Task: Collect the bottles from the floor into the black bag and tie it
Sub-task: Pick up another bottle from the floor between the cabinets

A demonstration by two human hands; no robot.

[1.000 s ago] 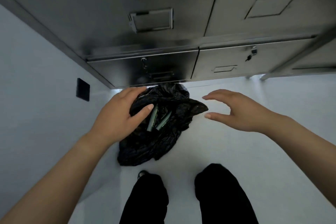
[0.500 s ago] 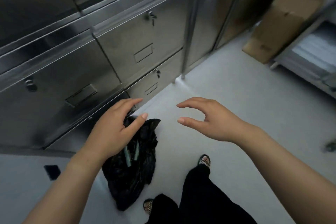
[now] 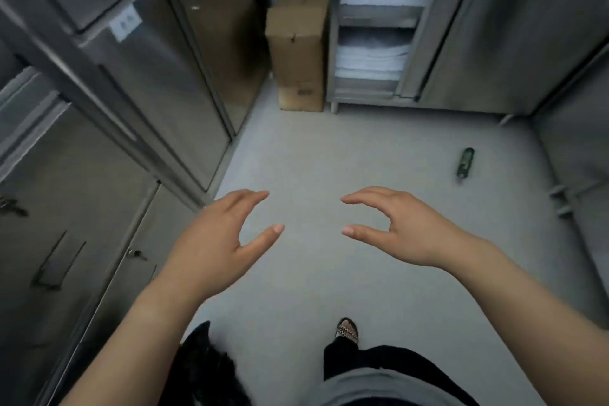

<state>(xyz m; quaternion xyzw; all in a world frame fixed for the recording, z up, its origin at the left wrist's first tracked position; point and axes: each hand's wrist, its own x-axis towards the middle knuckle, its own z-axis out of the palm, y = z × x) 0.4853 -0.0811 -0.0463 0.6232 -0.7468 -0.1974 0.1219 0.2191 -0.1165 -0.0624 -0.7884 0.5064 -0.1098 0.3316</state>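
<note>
Green glass bottle (image 3: 465,161), smooth grey floor (image 3: 313,155)

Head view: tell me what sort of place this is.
Probably a storage or utility room in a commercial building. Stainless steel cabinets line the walls, an open steel shelf unit holds stacked white linens, and a cardboard box stands in the corner on a plain grey floor.

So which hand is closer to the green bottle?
The right hand. The bottle lies on the floor on its side of the room; the left hand is farther.
</note>
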